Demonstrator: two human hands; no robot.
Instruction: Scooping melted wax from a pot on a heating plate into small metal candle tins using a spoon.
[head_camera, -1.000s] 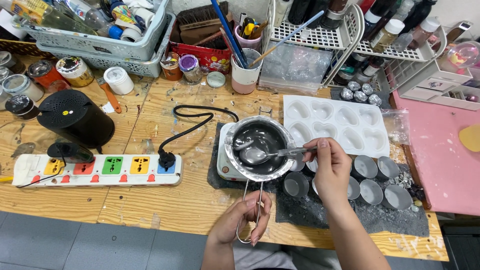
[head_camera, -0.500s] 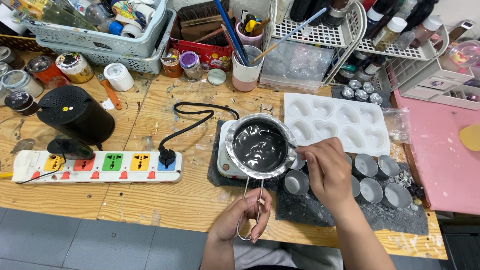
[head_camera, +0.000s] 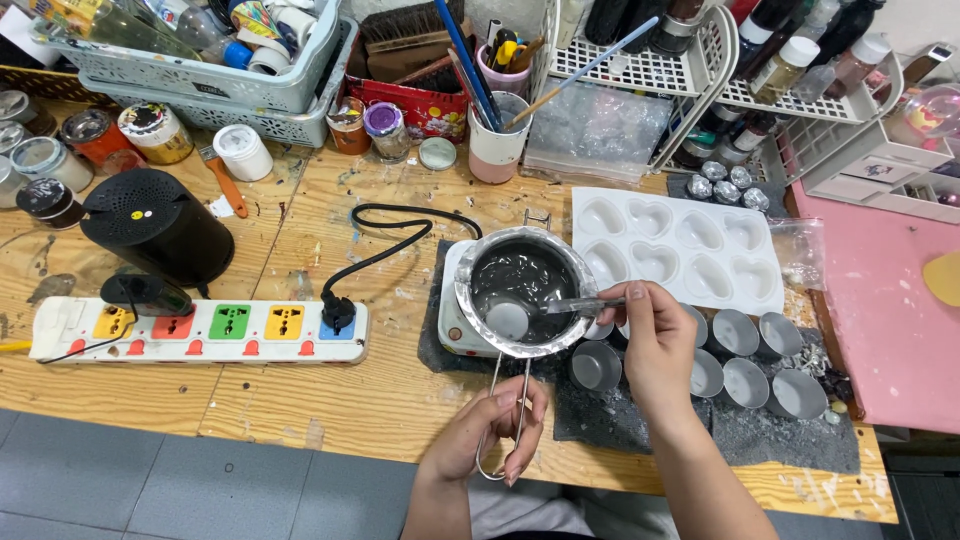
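1. We now see our right hand pinching a metal spoon, its bowl dipped again in the round steel melting pot of dark liquid at frame centre; half a second ago no spoon showed.
2. Our left hand is closed round the pot's wire handle, low centre.
3. We count one white heart-cavity mould with eight hearts, and about six small round tins at right on the bench.
4. One white power strip lies at left.

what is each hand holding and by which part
Left hand grips the pot by its wire handle; right hand holds the spoon by its handle end.
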